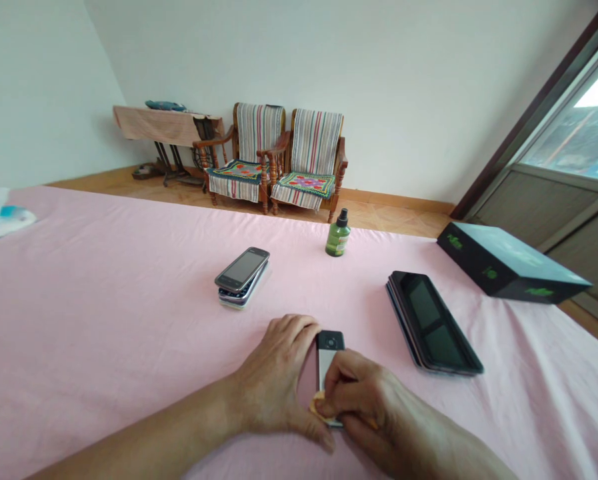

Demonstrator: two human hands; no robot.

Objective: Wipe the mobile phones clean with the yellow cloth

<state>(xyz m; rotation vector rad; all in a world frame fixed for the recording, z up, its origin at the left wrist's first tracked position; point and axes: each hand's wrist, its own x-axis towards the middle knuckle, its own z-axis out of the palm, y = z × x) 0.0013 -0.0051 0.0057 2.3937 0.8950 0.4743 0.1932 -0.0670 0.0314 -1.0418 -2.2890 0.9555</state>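
A slim mobile phone (327,365) lies back up on the pink cloth, with a black camera end and a silver body. My left hand (277,377) braces it, fingertips at its top corner and thumb by its lower end. Pinched in my right hand (373,400) is a yellow-orange cloth (319,407), pressed on the phone's lower part. My right fingers hide some of the phone and most of the cloth.
Beyond my left hand is a stack of old phones (243,270). Stacked tablets (435,323) lie at right, near a black box (509,260). A green spray bottle (338,235) stands near the far edge; a tissue pack (3,220) lies far left.
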